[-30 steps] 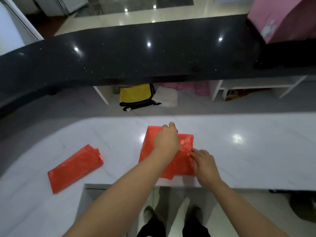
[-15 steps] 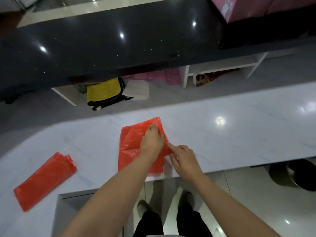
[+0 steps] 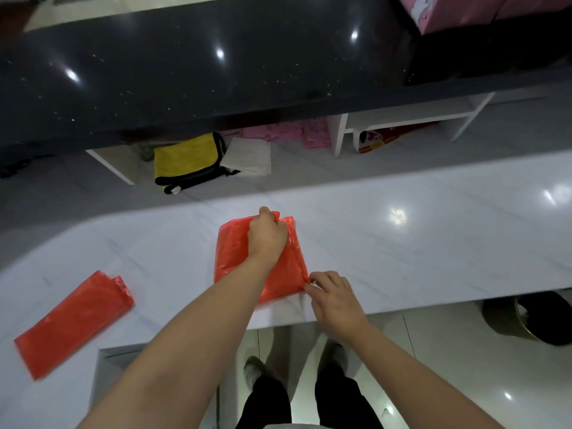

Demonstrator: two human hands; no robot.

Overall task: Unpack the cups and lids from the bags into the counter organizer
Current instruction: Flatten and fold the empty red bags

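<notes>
Fingertips of the left hand [image 3: 266, 232] are hidden where they curl over the far edge of a folded red bag [image 3: 235, 252], gripping it; its forearm covers the bag's middle. The right hand [image 3: 335, 300] pinches the bag's near right corner, fingers bent. The bag lies flat on the white worktop [image 3: 402, 243] near its front edge. A second folded red bag [image 3: 72, 322] lies well apart to the left, slightly blurred. No cups or lids can be made out.
</notes>
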